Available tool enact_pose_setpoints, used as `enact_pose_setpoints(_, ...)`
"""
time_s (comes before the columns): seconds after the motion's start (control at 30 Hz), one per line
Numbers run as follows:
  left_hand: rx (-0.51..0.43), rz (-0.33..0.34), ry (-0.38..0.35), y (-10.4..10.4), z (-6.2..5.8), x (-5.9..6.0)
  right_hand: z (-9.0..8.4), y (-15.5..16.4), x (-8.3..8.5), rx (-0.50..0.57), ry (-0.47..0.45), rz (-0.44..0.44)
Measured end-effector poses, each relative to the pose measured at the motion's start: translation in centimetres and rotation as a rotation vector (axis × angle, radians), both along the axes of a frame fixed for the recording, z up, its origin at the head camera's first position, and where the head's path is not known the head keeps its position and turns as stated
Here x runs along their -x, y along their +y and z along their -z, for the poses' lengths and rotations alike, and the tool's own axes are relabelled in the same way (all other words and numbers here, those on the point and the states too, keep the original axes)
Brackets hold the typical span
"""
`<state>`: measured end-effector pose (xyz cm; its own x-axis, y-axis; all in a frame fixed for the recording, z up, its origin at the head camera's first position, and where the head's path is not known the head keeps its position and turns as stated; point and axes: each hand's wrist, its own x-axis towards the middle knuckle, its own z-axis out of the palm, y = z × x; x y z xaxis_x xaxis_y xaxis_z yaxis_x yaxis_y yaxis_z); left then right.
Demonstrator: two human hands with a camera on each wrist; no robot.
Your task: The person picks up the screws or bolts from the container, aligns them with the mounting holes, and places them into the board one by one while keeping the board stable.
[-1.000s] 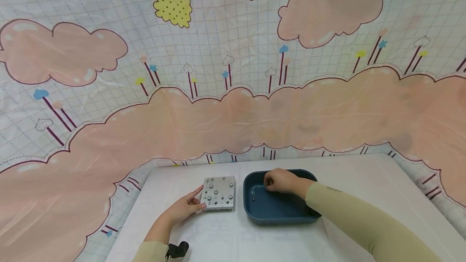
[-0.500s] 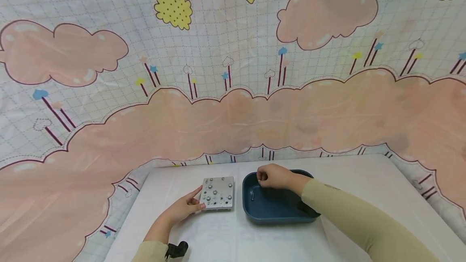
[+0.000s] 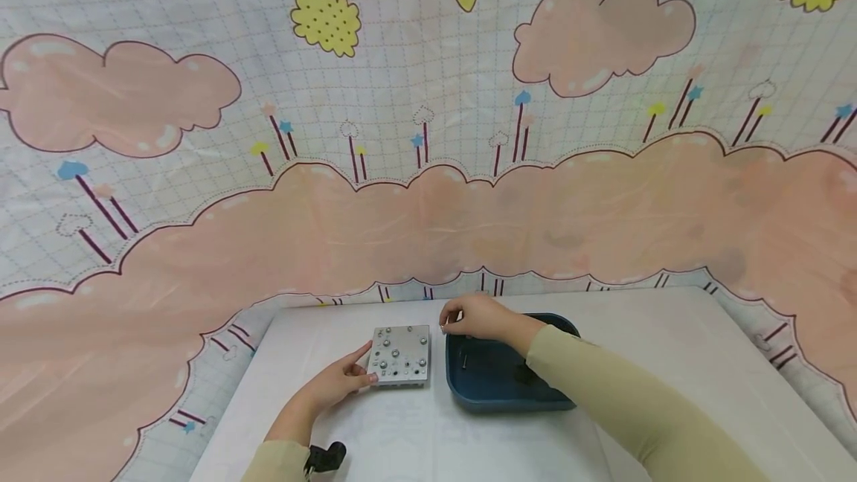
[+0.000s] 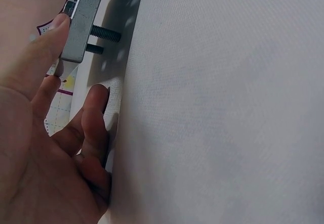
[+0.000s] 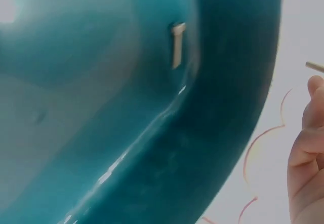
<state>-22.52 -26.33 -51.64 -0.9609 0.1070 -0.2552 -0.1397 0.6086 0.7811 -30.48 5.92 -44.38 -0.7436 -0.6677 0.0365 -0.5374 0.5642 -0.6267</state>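
A square metal plate (image 3: 408,352), studded with screw heads on top, sits left of the tray in the head view. My left hand (image 3: 337,387) pinches its left edge, thumb at the near corner. In the left wrist view, threaded screw ends (image 4: 105,33) stick out from the plate's underside, and my thumb (image 4: 53,39) lies against its face. My right hand (image 3: 478,316) is over the far left corner of the blue tray (image 3: 509,405), pinching a small thin screw (image 5: 314,66); its head is out of sight. Another screw (image 5: 177,46) lies inside the tray.
Both the plate and the tray are on a white-covered table (image 3: 375,437). A patterned cloth (image 3: 415,229) with clouds hangs behind it. A black device (image 3: 326,458) is strapped at the left wrist.
My right hand has come up from inside the tray and moved left to its far left rim, carrying the small screw. My left hand and the plate have stayed in place.
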Motion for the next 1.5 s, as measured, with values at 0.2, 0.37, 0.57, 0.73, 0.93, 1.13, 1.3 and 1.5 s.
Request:
enact_pose_setpoints(0.2,0.012,-0.01,-0.002,0.0,0.1,0.1,-0.5,-3.0,-0.2,0.07,-0.079,-0.009)
enact_pose_setpoints(0.37,0.027,-0.014,-0.01,-0.1,0.2,0.4,-0.7,-5.9,-0.1,0.096,-0.144,0.018)
enact_pose_setpoints(0.57,0.002,-0.002,-0.012,-0.1,0.3,0.4,-0.5,-9.0,-0.3,0.087,-0.203,0.018)
enact_pose_setpoints(0.73,-0.009,0.015,-0.005,-0.1,0.4,0.4,0.0,-11.0,-0.7,0.048,-0.196,0.041)
enact_pose_setpoints(0.93,-0.005,0.023,0.001,-0.1,0.3,0.5,0.6,-12.4,-1.3,-0.01,-0.155,0.112)
enact_pose_setpoints(1.13,-0.022,0.028,0.002,0.1,0.1,0.3,1.3,-13.2,-1.3,-0.053,-0.15,0.164)
enact_pose_setpoints(1.3,-0.033,0.028,0.001,0.3,-0.2,0.1,1.8,-13.6,-1.3,-0.075,-0.15,0.185)
enact_pose_setpoints(1.5,-0.045,0.033,0.006,0.3,-0.4,0.0,2.6,-14.1,-1.2,-0.109,-0.117,0.185)
